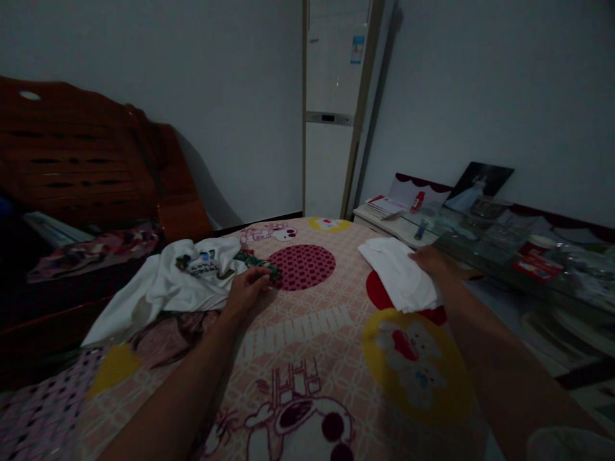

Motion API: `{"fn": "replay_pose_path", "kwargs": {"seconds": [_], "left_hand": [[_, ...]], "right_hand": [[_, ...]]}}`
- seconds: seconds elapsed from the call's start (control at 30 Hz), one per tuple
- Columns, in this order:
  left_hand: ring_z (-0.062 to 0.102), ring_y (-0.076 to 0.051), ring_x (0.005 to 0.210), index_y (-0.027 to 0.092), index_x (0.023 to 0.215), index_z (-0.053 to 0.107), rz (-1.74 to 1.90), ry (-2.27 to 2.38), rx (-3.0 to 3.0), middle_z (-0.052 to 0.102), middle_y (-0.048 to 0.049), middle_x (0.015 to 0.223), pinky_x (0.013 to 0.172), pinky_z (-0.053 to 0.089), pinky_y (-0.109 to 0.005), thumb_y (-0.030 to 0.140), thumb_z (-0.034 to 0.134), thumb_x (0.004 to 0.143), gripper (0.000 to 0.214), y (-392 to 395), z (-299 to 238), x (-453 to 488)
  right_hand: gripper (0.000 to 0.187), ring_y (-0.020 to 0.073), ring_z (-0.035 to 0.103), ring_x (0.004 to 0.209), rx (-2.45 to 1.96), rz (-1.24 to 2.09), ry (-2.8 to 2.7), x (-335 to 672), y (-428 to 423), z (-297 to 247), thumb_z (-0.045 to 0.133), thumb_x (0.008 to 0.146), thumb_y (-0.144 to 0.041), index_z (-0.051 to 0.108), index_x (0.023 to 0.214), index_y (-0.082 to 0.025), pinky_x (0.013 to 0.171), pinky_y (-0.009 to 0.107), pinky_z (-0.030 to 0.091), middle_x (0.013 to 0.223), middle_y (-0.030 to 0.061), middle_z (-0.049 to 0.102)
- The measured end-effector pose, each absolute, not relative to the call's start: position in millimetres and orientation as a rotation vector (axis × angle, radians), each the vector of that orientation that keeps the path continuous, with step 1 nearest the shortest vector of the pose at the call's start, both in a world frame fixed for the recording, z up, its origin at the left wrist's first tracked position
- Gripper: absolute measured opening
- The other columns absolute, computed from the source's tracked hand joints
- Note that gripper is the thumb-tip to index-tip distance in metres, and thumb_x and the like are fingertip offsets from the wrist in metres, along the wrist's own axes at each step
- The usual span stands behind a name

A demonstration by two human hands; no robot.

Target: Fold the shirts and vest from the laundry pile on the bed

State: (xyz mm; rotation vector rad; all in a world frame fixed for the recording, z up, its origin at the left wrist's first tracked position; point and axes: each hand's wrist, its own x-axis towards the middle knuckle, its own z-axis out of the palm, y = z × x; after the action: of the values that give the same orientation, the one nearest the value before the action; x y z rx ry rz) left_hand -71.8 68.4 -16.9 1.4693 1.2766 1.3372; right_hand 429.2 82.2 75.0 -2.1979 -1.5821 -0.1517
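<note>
My left hand [246, 288] rests on the patterned bedsheet [312, 358], its fingers curled round the edge of a white T-shirt [192, 278] with a green print that lies crumpled at the left. My right hand [432, 262] lies on a folded white cloth [401, 275] near the bed's right edge, fingers closed over its far side. Both forearms stretch forward over the bed.
A pinkish garment [177, 326] lies under the T-shirt. A dark wooden headboard [81, 153] and a floral cloth [91, 250] are at the left. A cluttered glass-topped side table [504, 243] stands at the right. A tall white air conditioner [331, 109] fills the corner.
</note>
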Motion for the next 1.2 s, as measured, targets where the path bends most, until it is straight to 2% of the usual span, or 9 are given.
{"fn": "replay_pose_path", "kwargs": {"seconds": [0.1, 0.23, 0.5, 0.7, 0.87, 0.93, 1.03, 1.1, 1.2], "left_hand": [[0.064, -0.018, 0.066, 0.014, 0.093, 0.069, 1.296, 1.282, 1.48, 0.07, -0.0049, 0.078, 0.061, 0.053, -0.029, 0.047, 0.071, 0.068, 0.041, 66.2, -15.1, -70.5], [0.064, -0.017, 0.062, 0.014, 0.095, 0.069, 1.256, 1.291, 1.488, 0.07, -0.0038, 0.08, 0.061, 0.053, -0.028, 0.047, 0.071, 0.069, 0.042, 63.8, -13.9, -69.9], [0.065, -0.017, 0.062, 0.015, 0.099, 0.068, 1.21, 1.316, 1.522, 0.068, -0.0018, 0.072, 0.062, 0.052, -0.028, 0.049, 0.07, 0.071, 0.044, 62.5, -15.8, -73.4], [0.065, -0.018, 0.064, 0.015, 0.1, 0.069, 1.173, 1.327, 1.546, 0.07, -0.0034, 0.078, 0.062, 0.052, -0.027, 0.05, 0.069, 0.071, 0.046, 62.3, -14.6, -71.7], [0.065, -0.017, 0.063, 0.015, 0.097, 0.07, 1.139, 1.391, 1.595, 0.071, -0.004, 0.081, 0.06, 0.05, -0.027, 0.05, 0.068, 0.069, 0.045, 61.2, -10.6, -68.6], [0.064, -0.017, 0.062, 0.016, 0.095, 0.071, 1.131, 1.42, 1.603, 0.071, -0.004, 0.08, 0.058, 0.048, -0.026, 0.05, 0.067, 0.067, 0.044, 60.6, -8.7, -67.2], [0.063, -0.018, 0.063, 0.016, 0.094, 0.07, 1.117, 1.421, 1.618, 0.071, -0.0041, 0.078, 0.059, 0.048, -0.027, 0.05, 0.066, 0.067, 0.044, 59.2, -6.4, -65.8], [0.063, -0.018, 0.064, 0.015, 0.095, 0.07, 1.107, 1.425, 1.637, 0.071, -0.0042, 0.078, 0.06, 0.048, -0.028, 0.05, 0.065, 0.067, 0.045, 58.4, -5.8, -65.7], [0.064, -0.019, 0.066, 0.016, 0.095, 0.07, 1.085, 1.454, 1.695, 0.07, -0.004, 0.076, 0.062, 0.048, -0.028, 0.05, 0.063, 0.069, 0.043, 58.4, -7.2, -66.7]], "right_hand": [[0.029, 0.024, 0.064, 0.084, -2.304, -0.107, -1.58, 432.3, 77.2, 49.8, 0.061, 0.085, -0.033, 0.068, 0.066, -0.012, 0.074, 0.033, 0.043, 0.086, 0.0158, 0.069], [0.031, 0.0268, 0.064, 0.097, -2.351, -0.138, -1.583, 425.6, 78.8, 56.0, 0.054, 0.091, -0.032, 0.072, 0.081, -0.009, 0.081, 0.034, 0.042, 0.1, 0.0197, 0.069], [0.034, 0.0267, 0.063, 0.094, -2.248, -0.344, -1.581, 434.6, 86.8, 103.8, 0.05, 0.092, -0.038, 0.072, 0.09, -0.012, 0.079, 0.034, 0.045, 0.097, 0.0159, 0.07], [0.034, 0.0309, 0.066, 0.095, -2.449, -0.211, -1.634, 454.2, 75.9, 52.3, 0.051, 0.09, -0.031, 0.074, 0.088, -0.006, 0.08, 0.039, 0.047, 0.096, 0.0224, 0.07], [0.039, 0.0365, 0.065, 0.103, -2.433, -0.294, -1.558, 453.7, 75.0, 37.7, 0.048, 0.092, -0.033, 0.071, 0.101, -0.003, 0.086, 0.047, 0.048, 0.104, 0.028, 0.068], [0.042, 0.0361, 0.063, 0.11, -2.333, -0.386, -1.562, 448.8, 77.7, 39.8, 0.046, 0.093, -0.034, 0.067, 0.113, -0.004, 0.092, 0.049, 0.046, 0.113, 0.0278, 0.066], [0.048, 0.0297, 0.053, 0.128, -2.091, -0.399, -1.828, 434.9, 81.3, 32.5, 0.041, 0.096, -0.035, 0.055, 0.134, -0.009, 0.106, 0.045, 0.039, 0.135, 0.0219, 0.058], [0.051, 0.027, 0.048, 0.133, -2.009, -0.319, -2.017, 424.4, 81.9, 20.5, 0.042, 0.097, -0.038, 0.051, 0.139, -0.011, 0.11, 0.042, 0.035, 0.142, 0.0191, 0.053], [0.057, 0.0296, 0.045, 0.136, -2.061, -0.291, -2.108, 414.7, 80.8, 5.6, 0.043, 0.096, -0.047, 0.049, 0.141, -0.012, 0.113, 0.046, 0.032, 0.147, 0.019, 0.047]]}}
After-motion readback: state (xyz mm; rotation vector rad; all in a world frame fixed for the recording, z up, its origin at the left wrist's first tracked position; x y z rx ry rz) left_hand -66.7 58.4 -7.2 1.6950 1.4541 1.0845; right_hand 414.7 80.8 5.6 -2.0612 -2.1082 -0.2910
